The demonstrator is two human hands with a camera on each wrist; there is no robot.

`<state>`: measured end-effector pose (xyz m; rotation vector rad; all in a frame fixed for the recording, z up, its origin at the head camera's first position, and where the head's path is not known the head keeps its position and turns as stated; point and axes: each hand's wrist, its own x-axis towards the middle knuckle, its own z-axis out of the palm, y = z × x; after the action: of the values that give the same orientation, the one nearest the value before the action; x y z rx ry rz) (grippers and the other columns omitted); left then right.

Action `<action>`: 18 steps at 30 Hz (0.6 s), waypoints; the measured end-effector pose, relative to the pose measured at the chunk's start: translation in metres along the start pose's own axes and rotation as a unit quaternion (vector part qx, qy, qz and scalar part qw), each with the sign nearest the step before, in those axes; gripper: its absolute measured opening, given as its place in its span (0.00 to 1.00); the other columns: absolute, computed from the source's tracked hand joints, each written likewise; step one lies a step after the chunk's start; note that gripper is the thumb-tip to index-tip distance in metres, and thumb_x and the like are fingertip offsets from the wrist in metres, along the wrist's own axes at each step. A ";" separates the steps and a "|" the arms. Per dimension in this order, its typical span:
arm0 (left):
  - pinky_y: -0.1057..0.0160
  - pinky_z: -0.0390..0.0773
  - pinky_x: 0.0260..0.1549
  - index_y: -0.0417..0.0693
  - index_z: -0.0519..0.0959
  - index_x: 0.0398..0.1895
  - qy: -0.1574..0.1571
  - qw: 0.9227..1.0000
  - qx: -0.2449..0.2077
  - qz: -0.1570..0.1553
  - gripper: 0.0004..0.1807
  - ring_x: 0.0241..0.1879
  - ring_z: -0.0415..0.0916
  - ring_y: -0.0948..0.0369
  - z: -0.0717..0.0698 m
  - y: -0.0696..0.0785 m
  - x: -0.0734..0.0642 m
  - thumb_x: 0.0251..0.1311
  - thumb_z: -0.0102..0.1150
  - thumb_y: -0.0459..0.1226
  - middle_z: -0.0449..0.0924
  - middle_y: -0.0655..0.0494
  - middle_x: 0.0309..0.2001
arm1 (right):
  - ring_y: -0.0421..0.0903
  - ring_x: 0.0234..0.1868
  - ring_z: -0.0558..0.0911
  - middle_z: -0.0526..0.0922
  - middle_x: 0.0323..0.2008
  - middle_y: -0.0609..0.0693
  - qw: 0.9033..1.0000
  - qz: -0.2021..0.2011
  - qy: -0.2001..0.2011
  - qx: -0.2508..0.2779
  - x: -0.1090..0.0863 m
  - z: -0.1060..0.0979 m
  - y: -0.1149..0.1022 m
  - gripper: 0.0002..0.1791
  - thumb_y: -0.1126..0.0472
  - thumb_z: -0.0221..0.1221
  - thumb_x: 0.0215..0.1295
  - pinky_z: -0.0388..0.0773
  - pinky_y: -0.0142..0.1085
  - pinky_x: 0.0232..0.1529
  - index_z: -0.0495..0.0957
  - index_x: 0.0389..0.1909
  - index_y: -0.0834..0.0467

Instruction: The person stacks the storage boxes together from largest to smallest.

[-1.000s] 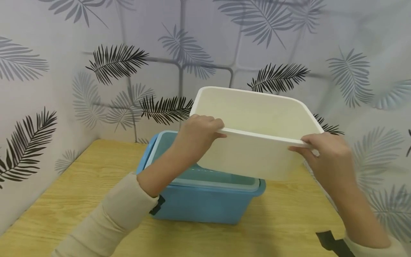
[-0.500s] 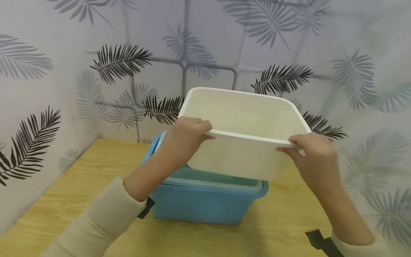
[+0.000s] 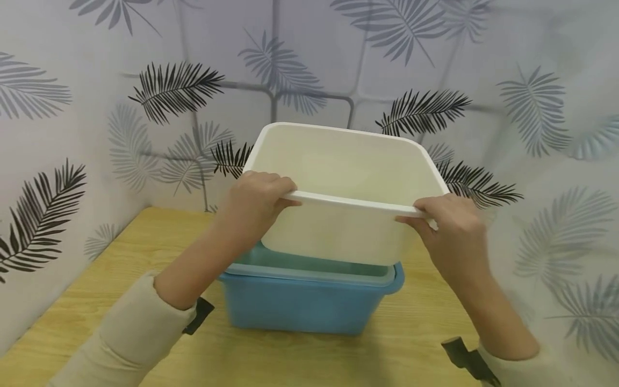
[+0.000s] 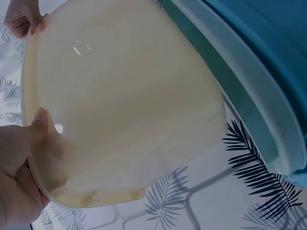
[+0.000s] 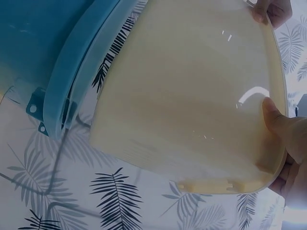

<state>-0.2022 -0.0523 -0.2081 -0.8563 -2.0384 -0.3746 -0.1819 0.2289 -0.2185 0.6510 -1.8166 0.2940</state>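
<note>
Both hands hold a cream-white plastic bin (image 3: 333, 228) by its near rim, tilted so its inside shows in the head view. My left hand (image 3: 256, 201) grips the rim near the left corner, thumb below the edge. Toward the right corner, my right hand (image 3: 452, 220) pinches the same rim. Below the white bin stands a blue bin (image 3: 300, 306) with a pale green bin (image 3: 309, 274) nested inside. The white bin's lower part hangs over the green bin's opening. Whether its far bottom edge touches the green bin is hidden.
The blue bin stands on a wood-grain table (image 3: 411, 322). Behind and at the sides hangs a pale leaf-patterned cloth (image 3: 319, 64). Dark straps with mounts (image 3: 469, 360) sit at both wrists.
Both hands have carried the white bin to the left, so it now sits more directly above the nested green and blue bins. Those two have stayed in place.
</note>
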 end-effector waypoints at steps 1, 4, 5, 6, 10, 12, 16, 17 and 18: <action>0.57 0.74 0.30 0.42 0.76 0.24 -0.001 1.000 -0.001 -0.001 0.10 0.22 0.75 0.55 -0.001 0.000 -0.001 0.46 0.63 0.40 0.80 0.51 0.21 | 0.55 0.23 0.76 0.81 0.20 0.57 1.000 -0.001 -0.001 0.000 0.000 0.001 -0.001 0.31 0.40 0.50 0.57 0.70 0.46 0.29 0.78 0.24 0.67; 0.57 0.73 0.29 0.42 0.77 0.24 -0.005 1.000 -0.002 -0.006 0.10 0.21 0.74 0.55 -0.003 -0.001 -0.004 0.46 0.63 0.40 0.79 0.50 0.20 | 0.55 0.23 0.76 0.81 0.21 0.58 1.000 -0.004 -0.008 -0.004 -0.001 0.004 -0.002 0.31 0.40 0.50 0.57 0.71 0.45 0.29 0.78 0.24 0.67; 0.57 0.73 0.28 0.41 0.77 0.24 -0.007 1.000 -0.001 -0.007 0.10 0.21 0.73 0.55 -0.003 -0.002 -0.005 0.46 0.63 0.40 0.79 0.50 0.20 | 0.55 0.23 0.77 0.81 0.21 0.58 1.000 -0.005 -0.012 -0.007 -0.001 0.005 -0.003 0.30 0.40 0.50 0.57 0.71 0.45 0.29 0.78 0.24 0.67; 0.57 0.73 0.28 0.41 0.77 0.24 -0.008 1.000 -0.001 -0.009 0.10 0.21 0.73 0.56 -0.004 -0.002 -0.007 0.47 0.63 0.40 0.79 0.50 0.20 | 0.55 0.23 0.77 0.81 0.21 0.58 1.000 -0.007 -0.017 -0.010 -0.002 0.006 -0.003 0.30 0.40 0.50 0.57 0.71 0.44 0.29 0.78 0.24 0.66; 0.58 0.72 0.28 0.41 0.77 0.24 -0.010 1.000 0.002 -0.012 0.10 0.21 0.73 0.56 -0.005 -0.004 -0.011 0.47 0.63 0.40 0.79 0.50 0.20 | 0.54 0.23 0.77 0.81 0.21 0.57 0.999 -0.012 -0.029 -0.017 -0.003 0.009 -0.005 0.29 0.41 0.49 0.57 0.71 0.43 0.30 0.78 0.24 0.65; 0.57 0.72 0.28 0.41 0.77 0.24 -0.009 1.000 0.002 -0.013 0.10 0.21 0.73 0.56 -0.005 -0.005 -0.013 0.47 0.63 0.40 0.79 0.50 0.20 | 0.54 0.23 0.77 0.81 0.21 0.56 0.999 -0.014 -0.027 -0.017 -0.003 0.011 -0.007 0.29 0.41 0.49 0.57 0.71 0.43 0.29 0.78 0.24 0.65; 0.58 0.73 0.27 0.41 0.77 0.24 -0.006 1.000 0.003 -0.016 0.10 0.21 0.72 0.56 -0.005 -0.007 -0.017 0.46 0.64 0.40 0.80 0.50 0.21 | 0.54 0.23 0.77 0.81 0.21 0.56 1.000 -0.016 -0.025 -0.009 -0.005 0.014 -0.010 0.27 0.42 0.50 0.56 0.72 0.44 0.30 0.78 0.24 0.65; 0.58 0.73 0.27 0.41 0.77 0.24 -0.006 1.000 0.003 -0.016 0.10 0.20 0.72 0.56 -0.005 -0.008 -0.018 0.46 0.64 0.40 0.80 0.50 0.21 | 0.54 0.23 0.77 0.81 0.21 0.56 1.000 -0.016 -0.024 -0.006 -0.006 0.015 -0.010 0.27 0.42 0.50 0.56 0.72 0.44 0.30 0.78 0.24 0.65; 0.58 0.72 0.27 0.41 0.77 0.24 -0.005 1.000 0.004 -0.016 0.10 0.20 0.72 0.56 -0.005 -0.008 -0.019 0.46 0.64 0.39 0.80 0.50 0.20 | 0.54 0.23 0.77 0.81 0.21 0.56 1.000 -0.016 -0.024 -0.002 -0.007 0.016 -0.010 0.27 0.42 0.50 0.56 0.72 0.44 0.31 0.78 0.24 0.65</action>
<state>-0.1973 -0.0688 -0.2200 -0.8230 -2.0633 -0.3797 -0.1871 0.2144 -0.2312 0.6892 -1.8497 0.2540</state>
